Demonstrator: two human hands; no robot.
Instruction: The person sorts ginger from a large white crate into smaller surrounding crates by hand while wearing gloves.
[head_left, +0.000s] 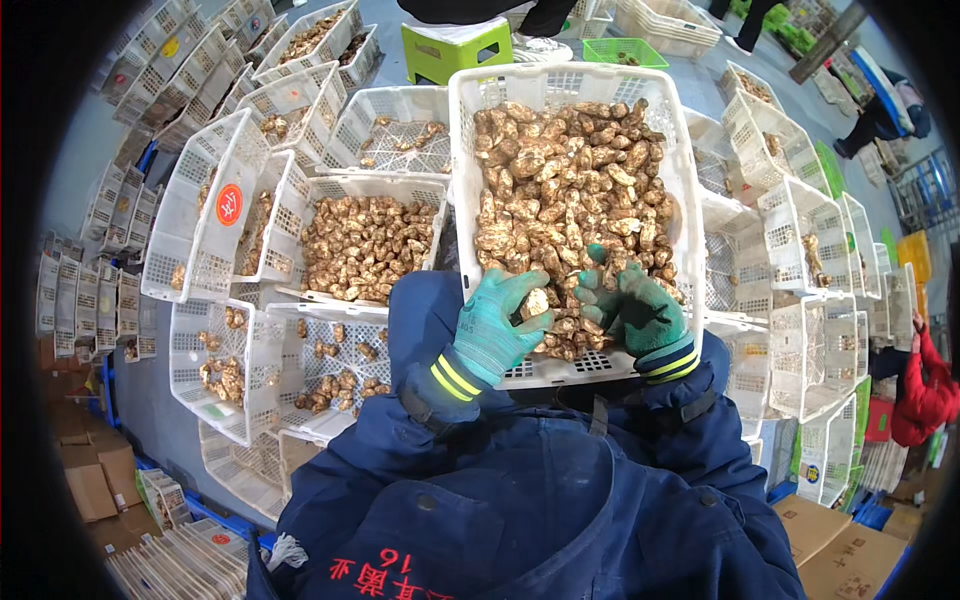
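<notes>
A white plastic crate (466, 180) of stubby brown-and-cream mushrooms (555, 180) rests at my lap, tilted towards me. My left hand (491, 319), in a green knit work glove, is at its near left side. Its thumb and fingers hold one mushroom (535, 303), pale end showing. Opposite, my right hand (645, 311), gloved in green with a darker, soiled palm, is turned partly up. A brown mushroom (613, 271) sits between its fingers and thumb. Both hands are over the near part of the pile, which partly hides beneath them.
To my left stands a crate of smaller mushrooms (367, 244), with a sparsely filled crate (330, 352) nearer me. More white crates (806, 240) line my right. Ahead are a green stool (457, 52) and a green basket (622, 52). Other people, one in a red jacket (926, 390), are farther off.
</notes>
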